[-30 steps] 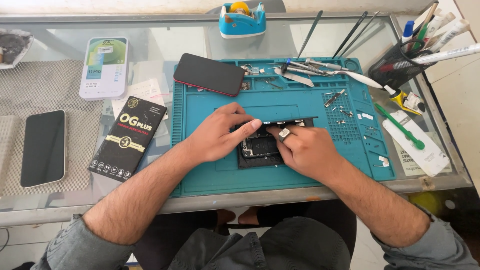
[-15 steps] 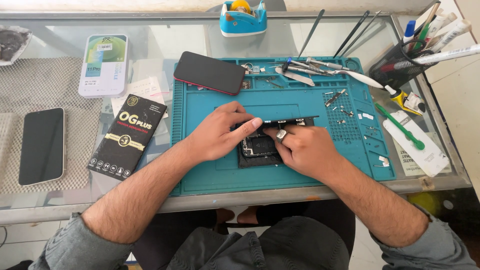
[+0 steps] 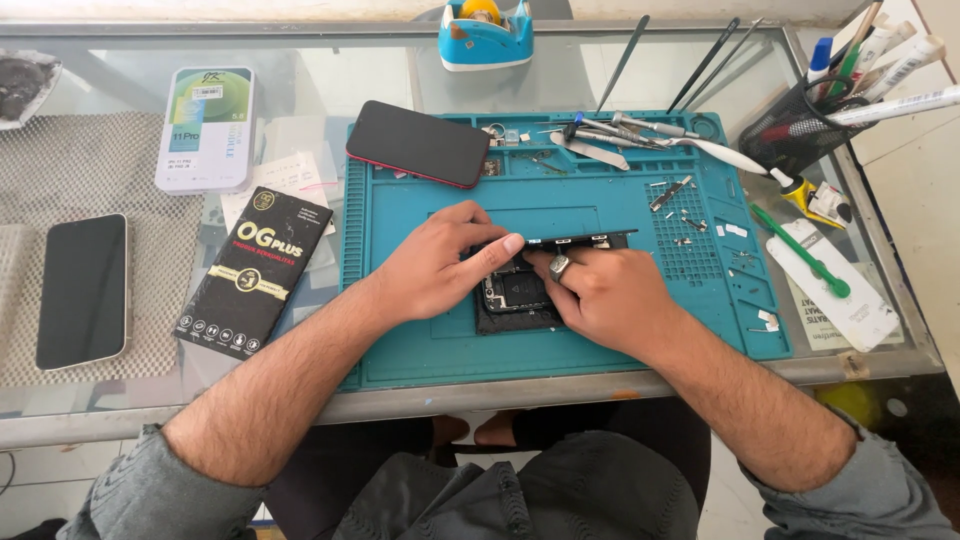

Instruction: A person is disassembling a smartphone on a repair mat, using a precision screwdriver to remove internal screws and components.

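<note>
The head view looks down on a glass table (image 3: 300, 130) with a blue repair mat (image 3: 600, 355) in the middle. On this mat lies one opened phone (image 3: 515, 295), its inner parts facing up, just in front of the person's body, I think so that both hands can rest their wrists on the mat while working. The left hand (image 3: 435, 265) lies on the left side of the opened phone, index finger stretched to its upper edge, as if to keep the body from sliding. The right hand (image 3: 605, 295) is close against it on the right side, fingers curled down on the phone; one ring shows on a finger. The hands nearly touch each other. Whether the right fingers pinch a small tool or part, I cannot tell, they cover it.

I count three more phones: one dark phone with red edge (image 3: 418, 143) at the top of the mat, kept away from the work, one dark phone (image 3: 82, 290) far left on a grey mesh pad (image 3: 60, 160). So two, not three. There are two boxes: one black box (image 3: 255, 270) and one white box (image 3: 205, 128). One blue tape dispenser (image 3: 485, 35) stands at the far edge, and one mesh pen holder (image 3: 800, 125) at right keeps the long tools upright, within reach.
</note>
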